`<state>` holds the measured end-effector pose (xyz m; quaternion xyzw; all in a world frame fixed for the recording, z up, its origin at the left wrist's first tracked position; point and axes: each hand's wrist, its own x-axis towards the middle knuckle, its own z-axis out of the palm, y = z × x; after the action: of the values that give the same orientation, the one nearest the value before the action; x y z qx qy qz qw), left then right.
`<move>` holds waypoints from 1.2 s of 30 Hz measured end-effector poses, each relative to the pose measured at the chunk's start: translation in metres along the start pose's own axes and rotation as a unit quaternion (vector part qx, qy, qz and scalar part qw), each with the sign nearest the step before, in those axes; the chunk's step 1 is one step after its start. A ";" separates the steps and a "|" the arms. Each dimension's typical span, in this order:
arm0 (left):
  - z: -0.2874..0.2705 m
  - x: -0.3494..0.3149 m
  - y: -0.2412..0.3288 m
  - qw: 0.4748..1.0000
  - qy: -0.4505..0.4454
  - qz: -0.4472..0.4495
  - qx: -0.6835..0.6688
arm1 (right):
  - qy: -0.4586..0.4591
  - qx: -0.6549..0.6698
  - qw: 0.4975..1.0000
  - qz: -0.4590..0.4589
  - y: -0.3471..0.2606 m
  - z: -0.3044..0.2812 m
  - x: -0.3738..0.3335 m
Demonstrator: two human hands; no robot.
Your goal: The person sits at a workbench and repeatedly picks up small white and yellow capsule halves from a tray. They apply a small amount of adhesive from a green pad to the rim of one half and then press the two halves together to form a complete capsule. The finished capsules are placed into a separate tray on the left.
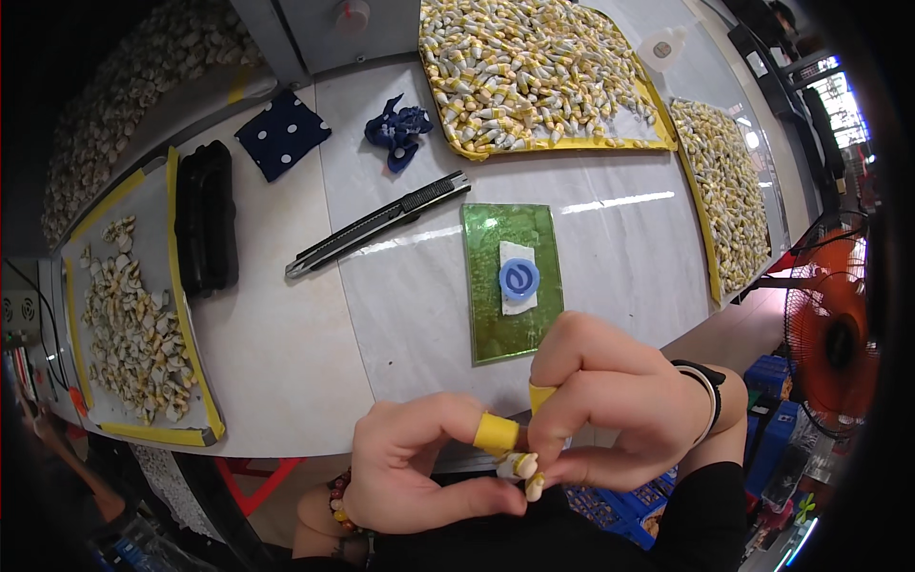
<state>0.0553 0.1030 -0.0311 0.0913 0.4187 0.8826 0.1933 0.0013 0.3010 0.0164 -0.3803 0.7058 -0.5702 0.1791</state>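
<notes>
In front of my body both hands meet, with yellow tape wrapped round a finger of each. My left hand (410, 462) pinches a small white-and-yellow piece (518, 465) between thumb and forefinger. Closed beside it, my right hand (620, 400) grips a second small cream-and-yellow piece (535, 488) with its fingertips. The two pieces lie close together, and fingers partly cover them. Just beyond the hands, a green rectangular mat (486, 329) bears a white pad (518, 305) with a round blue piece (518, 278) on top.
A snap-off utility knife (381, 221) lies left of the mat. Beyond are dark blue cloths (283, 135) and a black tray (207, 219). Yellow-edged trays of small pieces stand left (138, 334), at the back (534, 76) and right (720, 181). An orange fan (839, 334) stands far right.
</notes>
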 end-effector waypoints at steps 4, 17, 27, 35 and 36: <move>0.000 0.000 -0.002 1.000 0.001 -0.007 -0.010 | -0.006 0.047 0.998 0.032 -0.001 -0.004 -0.002; -0.001 0.000 0.005 0.993 -0.011 -0.029 0.113 | 0.004 0.002 1.000 0.029 -0.004 0.000 -0.003; -0.046 -0.055 0.131 0.662 0.137 0.103 0.730 | 0.089 -0.097 0.991 -0.002 -0.006 0.001 -0.039; -0.116 -0.062 0.190 0.441 0.272 0.015 0.855 | 0.153 -0.108 0.982 0.021 -0.006 -0.013 -0.058; -0.115 -0.051 0.196 0.447 0.263 0.034 0.854 | 0.153 -0.113 0.981 0.020 -0.007 -0.013 -0.058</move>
<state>0.0125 -0.1117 0.0481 -0.0116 0.9889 0.0679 -0.1318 0.0322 0.3522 0.0157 -0.2921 0.7922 -0.5346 0.0358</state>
